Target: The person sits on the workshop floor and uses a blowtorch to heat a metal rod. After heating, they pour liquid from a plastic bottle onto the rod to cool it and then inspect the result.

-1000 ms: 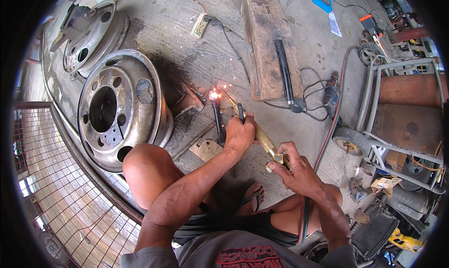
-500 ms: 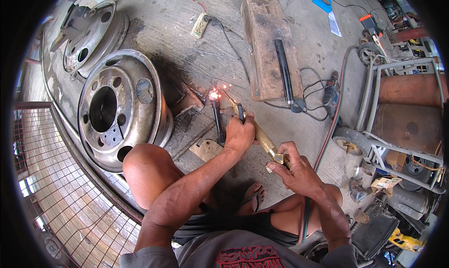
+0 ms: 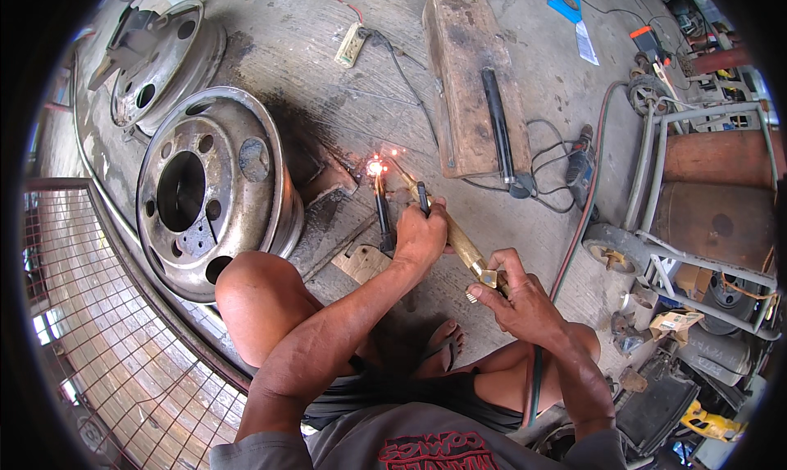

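Brass cutting torch [image 3: 465, 250], gripped by left hand [image 3: 420, 239] and right hand [image 3: 522, 302], is facing a black rod's [image 3: 382, 213] sparking far end.

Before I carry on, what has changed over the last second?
Nothing visibly moved, and nothing was taken hold of or let go; only the glow at the far end of the black rod looks slightly different in shape. The left hand and right hand stayed on the brass torch; the nearer wheel rim and wooden block stayed put.
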### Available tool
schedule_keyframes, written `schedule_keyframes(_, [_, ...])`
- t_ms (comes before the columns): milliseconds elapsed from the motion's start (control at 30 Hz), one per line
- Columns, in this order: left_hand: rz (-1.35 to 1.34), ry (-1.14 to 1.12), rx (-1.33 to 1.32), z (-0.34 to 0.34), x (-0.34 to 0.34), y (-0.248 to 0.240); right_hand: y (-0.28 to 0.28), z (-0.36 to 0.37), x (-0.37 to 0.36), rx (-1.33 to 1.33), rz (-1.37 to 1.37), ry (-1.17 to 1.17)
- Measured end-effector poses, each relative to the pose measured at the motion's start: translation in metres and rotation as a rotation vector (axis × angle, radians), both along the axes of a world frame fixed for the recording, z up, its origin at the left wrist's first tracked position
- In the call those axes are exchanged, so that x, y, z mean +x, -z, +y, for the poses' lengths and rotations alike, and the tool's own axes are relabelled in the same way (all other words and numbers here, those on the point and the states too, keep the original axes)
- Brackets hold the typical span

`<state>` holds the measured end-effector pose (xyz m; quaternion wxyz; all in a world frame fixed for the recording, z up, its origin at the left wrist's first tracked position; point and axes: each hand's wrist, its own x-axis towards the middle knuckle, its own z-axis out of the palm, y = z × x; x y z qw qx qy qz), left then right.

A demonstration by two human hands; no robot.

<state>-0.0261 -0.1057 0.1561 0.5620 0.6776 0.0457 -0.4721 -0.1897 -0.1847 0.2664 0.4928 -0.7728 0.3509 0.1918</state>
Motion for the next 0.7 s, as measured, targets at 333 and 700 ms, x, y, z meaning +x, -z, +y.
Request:
schedule_keyframes(333, [0.016,0.026,-0.01,0.0006,0.0003,0.001,0.0006,0.0014,-0.0014,-0.026,-0.113,-0.031])
schedule_keyframes(700, [0.014,0.025,-0.02,0.0007,0.0,0.0084,-0.0005,0.0014,-0.0017,0.01,-0.051,0.002])
